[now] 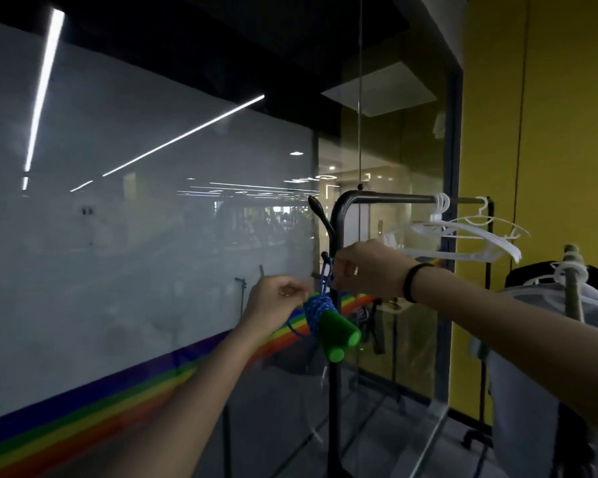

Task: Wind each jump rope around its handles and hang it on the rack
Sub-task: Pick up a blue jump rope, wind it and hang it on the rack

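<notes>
At the side peg [324,254] of the black rack [334,374], our right hand [363,270] pinches the loop of the blue jump rope [316,307] to hook it, while our left hand [273,301] grips the coils, steadying the green handles [337,334] below.

A single wide-angle camera rides on the person's head and faces forward, nearly level rather than steeply downward. Both forearms enter from the bottom edge and converge near the frame's centre, where the left hand [277,298] and right hand [363,270] sit at arm's length from the lens with the jump rope [320,315] between them. The black rack [334,391] stands just behind the hands. A frosted glass wall [118,236], bowed by the lens, fills the left half, and a yellow wall [567,132] closes the right edge.
</notes>
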`<state>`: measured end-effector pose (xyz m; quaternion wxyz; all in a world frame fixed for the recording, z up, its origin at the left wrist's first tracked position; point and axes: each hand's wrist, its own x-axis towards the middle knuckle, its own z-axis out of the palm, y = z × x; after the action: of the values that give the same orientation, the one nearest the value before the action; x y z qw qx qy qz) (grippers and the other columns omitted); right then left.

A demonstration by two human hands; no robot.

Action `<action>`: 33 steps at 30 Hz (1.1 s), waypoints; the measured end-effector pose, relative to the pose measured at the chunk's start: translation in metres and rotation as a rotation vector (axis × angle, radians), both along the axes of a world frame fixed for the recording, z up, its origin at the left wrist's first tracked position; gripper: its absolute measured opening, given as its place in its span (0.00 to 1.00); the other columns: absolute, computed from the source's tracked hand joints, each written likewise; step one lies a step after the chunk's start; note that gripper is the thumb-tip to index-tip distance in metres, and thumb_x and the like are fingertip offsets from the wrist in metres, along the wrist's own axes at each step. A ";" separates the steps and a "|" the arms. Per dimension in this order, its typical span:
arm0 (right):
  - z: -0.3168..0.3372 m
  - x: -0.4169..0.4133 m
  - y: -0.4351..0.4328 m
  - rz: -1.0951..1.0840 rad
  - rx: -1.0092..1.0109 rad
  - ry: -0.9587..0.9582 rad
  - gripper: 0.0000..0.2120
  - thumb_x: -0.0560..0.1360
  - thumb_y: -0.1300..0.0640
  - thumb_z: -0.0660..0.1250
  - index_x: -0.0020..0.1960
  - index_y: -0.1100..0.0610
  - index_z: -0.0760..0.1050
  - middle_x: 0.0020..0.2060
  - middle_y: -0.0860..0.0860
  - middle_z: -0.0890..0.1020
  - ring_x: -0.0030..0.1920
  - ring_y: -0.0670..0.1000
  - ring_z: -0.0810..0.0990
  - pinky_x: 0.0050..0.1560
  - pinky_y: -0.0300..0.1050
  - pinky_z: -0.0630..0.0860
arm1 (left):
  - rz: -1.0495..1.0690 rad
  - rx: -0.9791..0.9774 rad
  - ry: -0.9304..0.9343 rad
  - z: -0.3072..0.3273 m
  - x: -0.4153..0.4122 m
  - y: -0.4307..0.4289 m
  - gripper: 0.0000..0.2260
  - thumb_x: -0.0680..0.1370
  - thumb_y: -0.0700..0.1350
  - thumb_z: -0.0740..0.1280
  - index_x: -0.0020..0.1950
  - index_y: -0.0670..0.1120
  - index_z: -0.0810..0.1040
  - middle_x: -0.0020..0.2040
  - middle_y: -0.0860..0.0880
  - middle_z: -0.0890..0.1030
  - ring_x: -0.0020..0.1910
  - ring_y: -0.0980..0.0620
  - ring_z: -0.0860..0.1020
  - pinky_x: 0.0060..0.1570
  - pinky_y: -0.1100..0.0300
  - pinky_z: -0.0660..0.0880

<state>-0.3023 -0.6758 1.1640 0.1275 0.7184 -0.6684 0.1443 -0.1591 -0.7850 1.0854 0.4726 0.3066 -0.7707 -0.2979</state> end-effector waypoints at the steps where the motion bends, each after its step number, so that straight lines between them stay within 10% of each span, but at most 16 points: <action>1: -0.001 0.001 0.010 0.028 0.019 0.017 0.12 0.75 0.52 0.63 0.49 0.60 0.78 0.47 0.54 0.83 0.48 0.53 0.79 0.37 0.37 0.73 | 0.011 0.015 0.010 -0.004 0.003 0.012 0.07 0.72 0.38 0.70 0.39 0.50 0.82 0.36 0.53 0.82 0.38 0.55 0.79 0.44 0.62 0.76; 5: -0.014 -0.003 0.055 0.175 0.100 0.083 0.10 0.76 0.52 0.63 0.48 0.58 0.79 0.46 0.54 0.83 0.47 0.52 0.80 0.46 0.43 0.76 | 0.084 0.108 0.082 -0.038 0.010 0.078 0.08 0.73 0.37 0.69 0.38 0.49 0.81 0.32 0.51 0.82 0.31 0.57 0.78 0.37 0.63 0.75; 12: -0.057 -0.011 0.163 0.624 0.115 0.161 0.04 0.73 0.56 0.66 0.41 0.54 0.78 0.34 0.45 0.80 0.36 0.44 0.76 0.37 0.26 0.68 | 0.341 0.284 0.223 -0.131 0.024 0.262 0.06 0.76 0.35 0.65 0.43 0.41 0.82 0.26 0.53 0.78 0.23 0.62 0.73 0.27 0.71 0.68; 16: -0.080 0.011 0.224 0.787 0.259 0.068 0.04 0.72 0.54 0.68 0.38 0.51 0.76 0.34 0.45 0.81 0.36 0.43 0.80 0.39 0.35 0.75 | 0.487 0.284 0.151 -0.157 0.047 0.359 0.07 0.75 0.38 0.66 0.41 0.48 0.82 0.26 0.55 0.80 0.25 0.59 0.74 0.29 0.68 0.71; 33: -0.252 0.167 0.605 1.071 0.724 -0.150 0.04 0.72 0.59 0.67 0.42 0.58 0.79 0.37 0.53 0.85 0.36 0.45 0.81 0.42 0.34 0.73 | 0.861 0.509 0.181 -0.275 0.168 0.815 0.08 0.74 0.33 0.66 0.40 0.44 0.81 0.22 0.57 0.78 0.22 0.62 0.72 0.27 0.71 0.69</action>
<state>-0.1356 -0.0712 0.9120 -0.2594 0.9377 -0.2310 0.0031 0.0090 0.0302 0.8102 0.5277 0.6750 -0.4332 -0.2797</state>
